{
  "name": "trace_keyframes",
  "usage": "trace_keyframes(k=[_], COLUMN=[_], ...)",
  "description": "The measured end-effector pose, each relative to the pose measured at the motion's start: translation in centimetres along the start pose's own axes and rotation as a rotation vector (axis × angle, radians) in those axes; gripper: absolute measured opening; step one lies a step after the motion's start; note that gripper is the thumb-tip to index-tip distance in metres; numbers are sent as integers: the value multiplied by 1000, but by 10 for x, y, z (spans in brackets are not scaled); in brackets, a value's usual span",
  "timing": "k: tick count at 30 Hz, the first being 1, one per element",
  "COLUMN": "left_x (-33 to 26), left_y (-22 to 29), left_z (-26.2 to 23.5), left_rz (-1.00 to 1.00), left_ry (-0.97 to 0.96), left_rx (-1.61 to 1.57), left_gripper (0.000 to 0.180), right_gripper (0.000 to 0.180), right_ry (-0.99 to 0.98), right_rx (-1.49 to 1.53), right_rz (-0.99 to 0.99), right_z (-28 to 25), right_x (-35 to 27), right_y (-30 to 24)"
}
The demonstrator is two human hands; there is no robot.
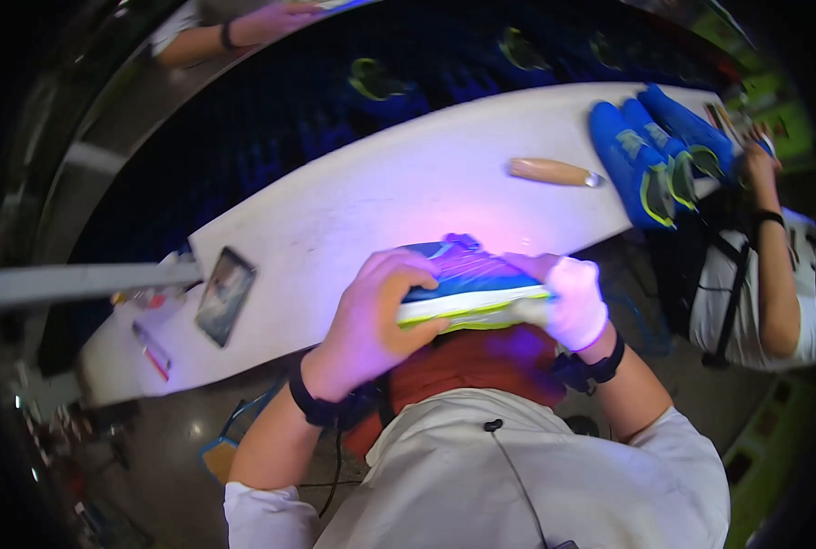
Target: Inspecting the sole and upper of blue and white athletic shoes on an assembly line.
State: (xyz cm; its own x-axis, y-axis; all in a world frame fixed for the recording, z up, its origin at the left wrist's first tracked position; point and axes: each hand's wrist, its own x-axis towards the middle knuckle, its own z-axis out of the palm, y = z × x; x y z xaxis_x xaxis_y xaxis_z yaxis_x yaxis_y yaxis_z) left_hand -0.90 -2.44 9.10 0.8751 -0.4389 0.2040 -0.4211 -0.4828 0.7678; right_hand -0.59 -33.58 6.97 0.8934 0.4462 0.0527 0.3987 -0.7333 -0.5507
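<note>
A blue sneaker [470, 303] with a white midsole and a yellow-green sole edge is held sideways in front of my body, near the table's front edge. My left hand [378, 311] grips its left end, with the thumb on the sole side and the fingers over the upper. At the right end, my right hand [572, 300], in a white glove that leaves some fingers bare, closes round the shoe. The laces show on top under violet light. Parts of both ends are hidden by my hands.
The white table [335, 210] carries a wooden-handled tool [552, 171], several blue shoes [641, 160] at the right, a phone-like device [226, 296] and a red pen-like tool [153, 352]. Beyond runs a dark strip with shoes [376, 80]. A co-worker's arm [774, 265] is at right.
</note>
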Motion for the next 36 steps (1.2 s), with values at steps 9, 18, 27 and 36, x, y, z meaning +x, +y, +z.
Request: trace_keyframes(k=[9, 18, 27, 36], left_x=[-33, -36, -47, -14], left_y=[29, 46, 44, 51], left_z=[-85, -83, -87, -85], left_rz=[110, -320, -525, -525], left_ry=[335, 122, 219, 264], left_rx=[43, 65, -44, 58], left_gripper=[79, 81, 67, 65], right_gripper=[101, 45, 25, 22], right_ry=[148, 83, -167, -304], right_rx=[865, 911, 1977, 1273], right_rz=[-91, -451, -80, -236], right_z=[51, 22, 44, 28], right_x=[74, 113, 150, 164], right_y=[-65, -130, -149, -145])
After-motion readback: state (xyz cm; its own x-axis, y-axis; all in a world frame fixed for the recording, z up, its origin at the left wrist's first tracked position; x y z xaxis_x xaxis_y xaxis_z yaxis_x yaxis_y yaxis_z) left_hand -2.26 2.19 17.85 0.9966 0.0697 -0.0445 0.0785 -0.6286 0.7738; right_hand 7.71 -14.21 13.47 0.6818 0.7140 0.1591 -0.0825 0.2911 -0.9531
